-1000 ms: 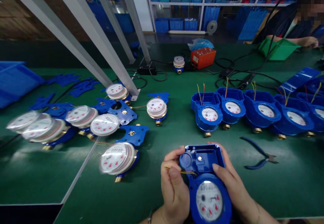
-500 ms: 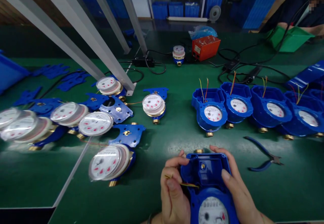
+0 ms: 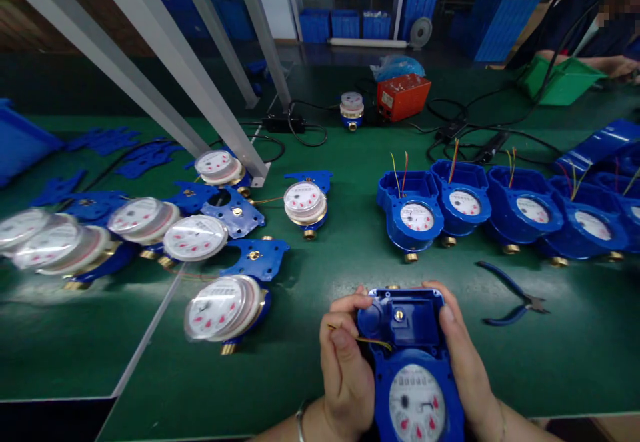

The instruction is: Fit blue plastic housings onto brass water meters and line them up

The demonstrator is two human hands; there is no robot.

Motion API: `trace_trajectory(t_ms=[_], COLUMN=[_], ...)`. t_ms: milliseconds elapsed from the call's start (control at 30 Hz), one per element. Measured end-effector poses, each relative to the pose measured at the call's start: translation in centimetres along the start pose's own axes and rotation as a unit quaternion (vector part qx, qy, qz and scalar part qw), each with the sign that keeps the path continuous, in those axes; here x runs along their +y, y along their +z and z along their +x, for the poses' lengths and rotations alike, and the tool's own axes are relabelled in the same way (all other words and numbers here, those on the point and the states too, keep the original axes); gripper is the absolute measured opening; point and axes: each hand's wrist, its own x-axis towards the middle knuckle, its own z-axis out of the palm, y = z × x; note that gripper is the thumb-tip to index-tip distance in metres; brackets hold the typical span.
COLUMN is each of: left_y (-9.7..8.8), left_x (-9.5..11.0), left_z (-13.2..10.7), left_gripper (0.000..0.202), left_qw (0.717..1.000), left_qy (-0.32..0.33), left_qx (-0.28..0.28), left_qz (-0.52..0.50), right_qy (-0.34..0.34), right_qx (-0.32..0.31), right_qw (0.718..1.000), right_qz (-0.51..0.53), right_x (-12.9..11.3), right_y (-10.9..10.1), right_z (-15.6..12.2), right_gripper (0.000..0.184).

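Observation:
A blue water meter (image 3: 411, 375) with a white dial lies at the near edge of the green table, its open upper compartment facing up. My left hand (image 3: 345, 369) grips the meter's left side, and its thumb and forefinger pinch thin yellow wires (image 3: 370, 341) that run into the compartment. My right hand (image 3: 467, 369) wraps the meter's right side, with the fingertips on the compartment's rim.
A row of several blue meters with upright wires (image 3: 415, 219) stands mid-right, and blue-handled pliers (image 3: 513, 302) lie below them. Bare dial units (image 3: 223, 309) and blue plates (image 3: 255, 259) are scattered to the left. An orange box (image 3: 403, 95) and cables sit at the back. Another person's arm (image 3: 613, 65) is at the far right.
The view shifted slightly. My right hand slid from the meter's front face to its right side and upper rim. The left hand keeps pinching the wires.

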Motion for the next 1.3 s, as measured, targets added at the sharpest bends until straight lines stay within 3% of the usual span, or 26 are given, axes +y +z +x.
trace_trajectory(t_ms=[167, 300, 400, 500, 600, 667, 833, 1067, 1300], left_y=[0.6, 0.1, -1.2, -2.1, -1.9, -1.4, -0.7, -0.9, -0.4], left_x=[-0.2, -0.1, 1.4, 3.9, 5.7, 6.1, 4.8, 3.0, 2.7], left_z=[0.2, 0.5, 1.3, 2.4, 3.2, 3.3, 1.8, 1.1, 1.3], left_gripper=[0.029, 0.033, 0.038, 0.028, 0.021, 0.018, 0.02, 0.019, 0.019], left_qw=[0.999, 0.999, 0.981, 0.905, 0.855, 0.854, 0.905, 0.938, 0.957], left_qy=[0.044, 0.037, 0.05, 0.067, 0.076, 0.078, 0.058, 0.041, 0.002], left_qx=[0.013, 0.005, -0.122, -0.287, -0.339, -0.335, -0.251, -0.181, -0.146], left_qz=[0.016, 0.032, 0.144, 0.307, 0.384, 0.39, 0.337, 0.294, 0.249], right_qy=[-0.013, -0.006, 0.032, 0.048, 0.043, 0.042, 0.035, 0.042, 0.037], right_qx=[0.003, -0.012, -0.042, -0.071, -0.077, -0.076, -0.067, -0.059, -0.085], right_qw=[1.0, 1.0, 0.996, 0.988, 0.988, 0.99, 0.995, 0.997, 0.989], right_qz=[-0.008, -0.004, 0.075, 0.132, 0.124, 0.114, 0.068, 0.032, 0.117], right_x=[0.0, 0.1, -0.1, -0.5, -0.8, -0.9, -1.3, -2.0, -2.0], right_y=[-0.1, -0.1, 0.1, 0.3, 0.4, 0.4, 0.4, 0.3, 0.6], right_z=[0.2, 0.3, -0.2, -0.8, -1.2, -1.2, -1.2, -0.4, -0.3], right_gripper=[0.047, 0.051, 0.056, 0.057, 0.057, 0.058, 0.06, 0.058, 0.061])
